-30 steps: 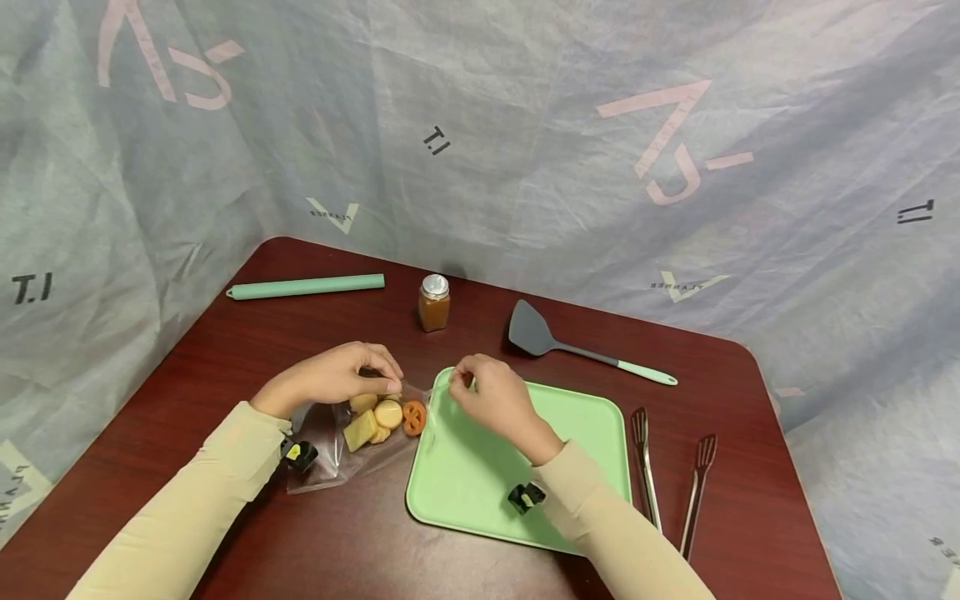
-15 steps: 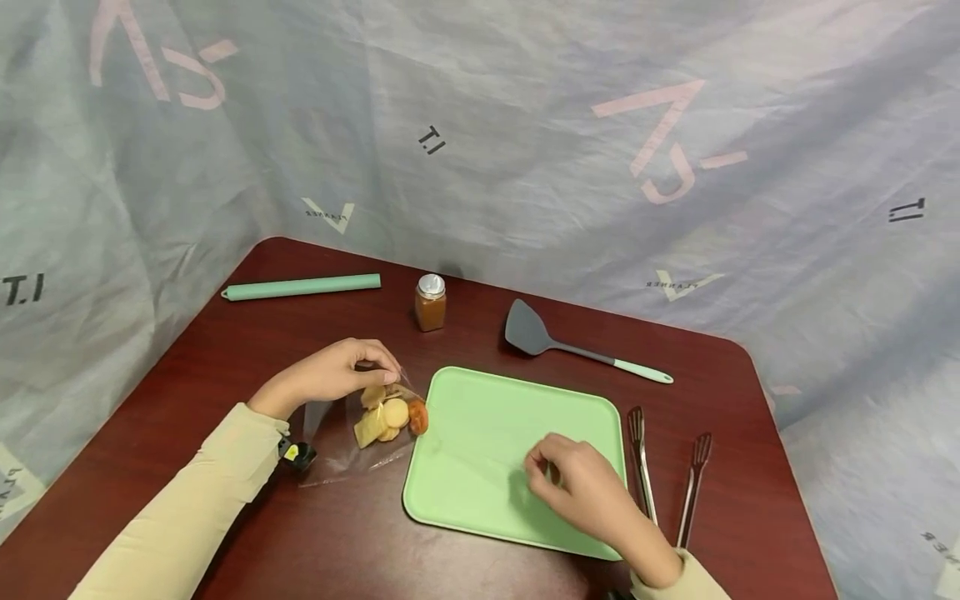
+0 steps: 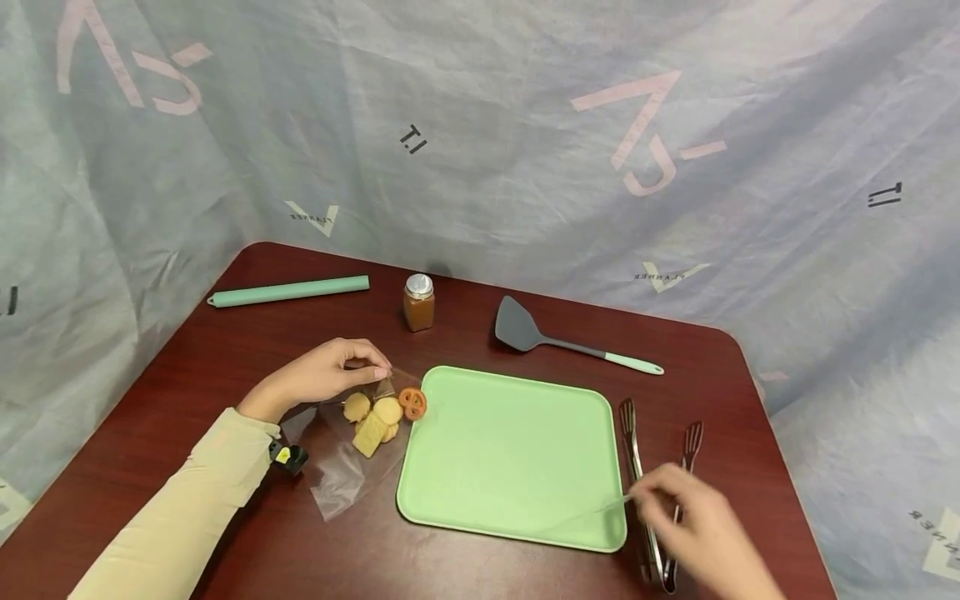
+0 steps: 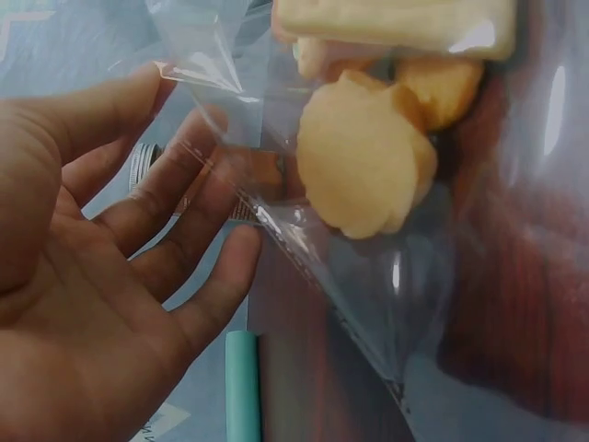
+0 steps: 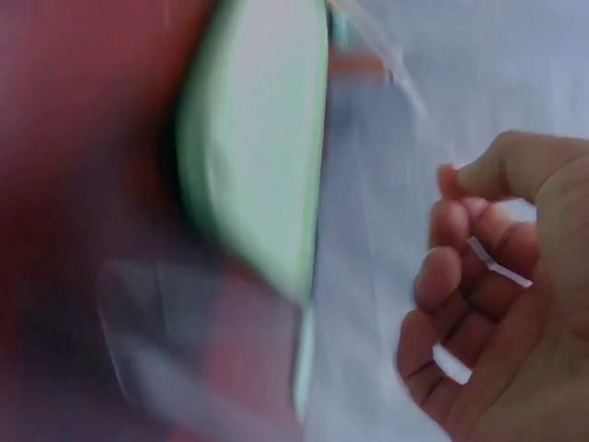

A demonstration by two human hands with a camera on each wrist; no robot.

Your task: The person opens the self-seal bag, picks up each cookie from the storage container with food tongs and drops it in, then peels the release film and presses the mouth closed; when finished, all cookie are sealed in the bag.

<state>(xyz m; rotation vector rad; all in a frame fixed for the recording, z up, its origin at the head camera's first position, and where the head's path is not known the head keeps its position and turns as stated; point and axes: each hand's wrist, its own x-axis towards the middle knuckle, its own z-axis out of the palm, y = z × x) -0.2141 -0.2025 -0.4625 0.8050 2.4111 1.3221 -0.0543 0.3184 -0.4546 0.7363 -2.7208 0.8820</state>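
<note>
My left hand (image 3: 322, 372) pinches the edge of a clear plastic bag (image 3: 341, 475) between thumb and fingertips. Inside lie several snacks: pale scalloped cookies (image 4: 363, 152), a rectangular cracker (image 3: 369, 435) and an orange pretzel (image 3: 412, 403) close to the tray's left edge. In the left wrist view the remaining fingers spread behind the film. Over on the right, my right hand (image 3: 693, 517) pinches a thin clear plastic strip (image 3: 600, 507) that trails leftward over the green tray (image 3: 510, 450). The right wrist view is blurred, but the strip (image 5: 414, 92) shows running from the fingertips.
Metal tongs (image 3: 633, 437) lie right of the tray, partly under the right hand. Behind the tray rests a grey spatula (image 3: 517, 325) with a pale green handle. A spice jar (image 3: 418, 304) and a green stick-like tube (image 3: 292, 292) stand and lie along the back.
My right hand has swept right and toward me, from the tray's upper left to above the tongs, with the strip trailing. The left hand keeps its grip; the bag's lower part has shifted slightly.
</note>
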